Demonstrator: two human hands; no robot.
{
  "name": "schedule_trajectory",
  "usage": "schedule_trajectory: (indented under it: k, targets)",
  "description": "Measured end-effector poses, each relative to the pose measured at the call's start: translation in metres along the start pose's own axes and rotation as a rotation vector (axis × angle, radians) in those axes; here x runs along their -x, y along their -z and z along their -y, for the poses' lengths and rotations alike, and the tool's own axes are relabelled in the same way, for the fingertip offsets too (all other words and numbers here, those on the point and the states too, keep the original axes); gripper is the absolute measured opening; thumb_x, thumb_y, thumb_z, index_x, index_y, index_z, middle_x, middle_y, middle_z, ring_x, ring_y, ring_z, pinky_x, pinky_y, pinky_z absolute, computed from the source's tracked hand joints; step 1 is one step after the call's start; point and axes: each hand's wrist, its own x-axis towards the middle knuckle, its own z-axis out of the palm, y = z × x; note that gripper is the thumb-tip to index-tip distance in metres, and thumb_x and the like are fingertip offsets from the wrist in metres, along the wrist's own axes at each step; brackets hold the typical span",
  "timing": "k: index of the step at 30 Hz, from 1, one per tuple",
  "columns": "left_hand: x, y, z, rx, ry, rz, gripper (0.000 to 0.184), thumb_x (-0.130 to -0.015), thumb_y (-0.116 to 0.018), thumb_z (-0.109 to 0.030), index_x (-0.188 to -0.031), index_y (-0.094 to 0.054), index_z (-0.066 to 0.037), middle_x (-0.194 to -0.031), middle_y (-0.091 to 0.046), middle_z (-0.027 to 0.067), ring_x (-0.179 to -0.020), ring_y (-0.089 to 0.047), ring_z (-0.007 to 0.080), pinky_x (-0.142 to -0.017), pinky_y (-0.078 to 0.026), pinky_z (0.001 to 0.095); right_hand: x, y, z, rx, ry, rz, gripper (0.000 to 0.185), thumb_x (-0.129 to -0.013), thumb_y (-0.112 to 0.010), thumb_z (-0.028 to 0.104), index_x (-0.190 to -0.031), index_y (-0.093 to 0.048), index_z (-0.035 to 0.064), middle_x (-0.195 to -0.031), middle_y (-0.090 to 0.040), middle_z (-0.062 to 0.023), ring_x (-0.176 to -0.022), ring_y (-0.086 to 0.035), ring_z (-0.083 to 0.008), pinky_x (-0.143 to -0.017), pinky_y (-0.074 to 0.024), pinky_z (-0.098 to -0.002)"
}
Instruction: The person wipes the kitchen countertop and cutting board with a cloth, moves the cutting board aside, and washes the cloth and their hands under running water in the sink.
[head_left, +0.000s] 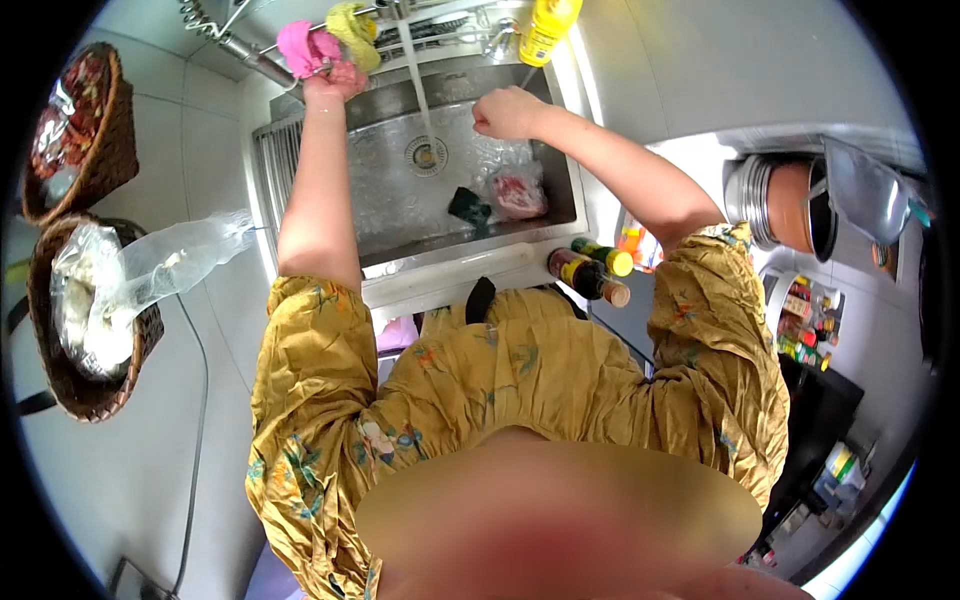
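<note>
My left hand (340,80) is at the sink's far left corner, its fingers closed on a pink cloth (305,47) that hangs on a rail. Beside it is a yellow cloth (352,35). Over the right part of the metal sink (375,215), my right hand (507,112) is curled closed; whatever is in its fingers, if anything, is hidden. Water (416,90) runs from the tap toward the drain (427,156). On the sink floor lie a clear plastic bag with something pinkish-red (517,191) and a dark green pad (470,208).
A yellow bottle (549,30) stands behind the sink. Several capped bottles (580,272) are near its front right corner. Pots (790,205) are at right. Two wicker baskets (120,140) hang at left, the lower holding plastic bags (95,300).
</note>
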Motion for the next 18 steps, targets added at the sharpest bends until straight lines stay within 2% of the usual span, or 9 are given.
schedule_trajectory:
  k: [3,7,9,10,12,13,14,17,18]
  targets:
    - [-0.025,0.011,-0.003,0.112,-0.044,0.025,0.033,-0.097,-0.034,-0.039,-0.093,-0.059,-0.016,-0.065,-0.056,0.001,-0.069,-0.055,0.0157,-0.103,-0.025,0.0544,0.022,0.014,-0.009,0.111,-0.008,-0.006,0.027,-0.086,-0.057,0.029,-0.083,-0.071,0.0052,-0.087,-0.069,-0.0168,-0.082,-0.067,-0.034,-0.084,-0.048,-0.0464]
    - [-0.01,0.015,0.001,0.057,-0.205,0.004,0.029,-0.096,-0.035,-0.033,-0.094,-0.06,-0.018,-0.068,-0.058,0.0013,-0.068,-0.057,0.0157,-0.106,-0.016,0.056,0.053,0.013,-0.033,0.184,-0.061,-0.151,0.027,-0.082,-0.061,0.032,-0.08,-0.072,0.0068,-0.086,-0.069,-0.0166,-0.095,-0.063,-0.0335,-0.088,-0.0453,-0.043]
    - [-0.002,0.022,0.014,-0.039,-0.296,-0.028,0.027,-0.095,-0.036,-0.03,-0.091,-0.06,-0.018,-0.07,-0.061,0.0016,-0.067,-0.057,0.0161,-0.106,-0.014,0.0578,0.065,0.0,-0.046,0.116,-0.025,-0.315,0.027,-0.08,-0.062,0.033,-0.078,-0.071,0.0076,-0.088,-0.068,-0.0146,-0.1,-0.061,-0.033,-0.089,-0.0446,-0.0426]
    - [0.013,0.026,0.028,-0.197,-0.356,-0.098,0.023,-0.093,-0.044,-0.027,-0.084,-0.062,-0.017,-0.077,-0.064,0.0023,-0.071,-0.059,0.0175,-0.102,-0.029,0.0488,0.067,-0.018,-0.052,0.073,0.0,-0.427,0.027,-0.081,-0.062,0.032,-0.078,-0.071,0.0075,-0.089,-0.068,-0.014,-0.101,-0.06,-0.0329,-0.089,-0.0449,-0.043]
    - [-0.026,0.083,0.057,-0.379,-0.273,0.102,0.02,-0.091,-0.051,-0.028,-0.079,-0.062,-0.015,-0.078,-0.065,0.0018,-0.075,-0.06,0.0167,-0.091,-0.038,0.0389,0.073,-0.021,-0.05,0.063,-0.03,-0.35,0.025,-0.081,-0.063,0.031,-0.083,-0.071,0.0074,-0.09,-0.068,-0.0133,-0.099,-0.061,-0.0327,-0.088,-0.0455,-0.0441]
    - [-0.045,0.109,0.065,-0.467,-0.232,0.2,0.02,-0.09,-0.055,-0.028,-0.077,-0.063,-0.015,-0.078,-0.065,0.0016,-0.077,-0.061,0.0163,-0.086,-0.043,0.0339,0.078,-0.006,-0.037,0.094,-0.084,-0.159,0.024,-0.081,-0.063,0.03,-0.087,-0.07,0.0075,-0.09,-0.067,-0.0131,-0.096,-0.062,-0.0327,-0.088,-0.0458,-0.0447]
    - [-0.015,0.104,0.091,-0.688,-0.231,0.106,0.02,-0.087,-0.059,-0.029,-0.077,-0.064,-0.013,-0.078,-0.065,0.0017,-0.078,-0.061,0.017,-0.079,-0.045,0.0312,0.081,0.002,-0.03,0.123,-0.138,0.029,0.024,-0.082,-0.064,0.029,-0.091,-0.07,0.0075,-0.09,-0.067,-0.013,-0.094,-0.063,-0.0327,-0.088,-0.0461,-0.0453]
    - [0.067,0.096,0.169,-1.444,-0.312,0.151,0.025,-0.082,-0.066,-0.03,-0.084,-0.069,-0.006,-0.076,-0.065,0.0056,-0.079,-0.063,0.0185,-0.073,-0.048,0.0344,0.078,-0.039,-0.045,0.147,0.056,-0.269,0.026,-0.082,-0.064,0.025,-0.101,-0.065,0.0077,-0.087,-0.067,-0.0141,-0.081,-0.065,-0.0335,-0.085,-0.047,-0.0457]
    - [0.086,0.09,0.181,-1.619,-0.348,0.29,0.027,-0.081,-0.067,-0.031,-0.086,-0.069,-0.004,-0.077,-0.066,0.009,-0.08,-0.064,0.0219,-0.073,-0.048,0.0364,0.081,-0.03,-0.035,0.12,0.014,-0.196,0.027,-0.082,-0.064,0.024,-0.104,-0.064,0.0073,-0.089,-0.066,-0.0139,-0.083,-0.064,-0.0339,-0.086,-0.0464,-0.0454]
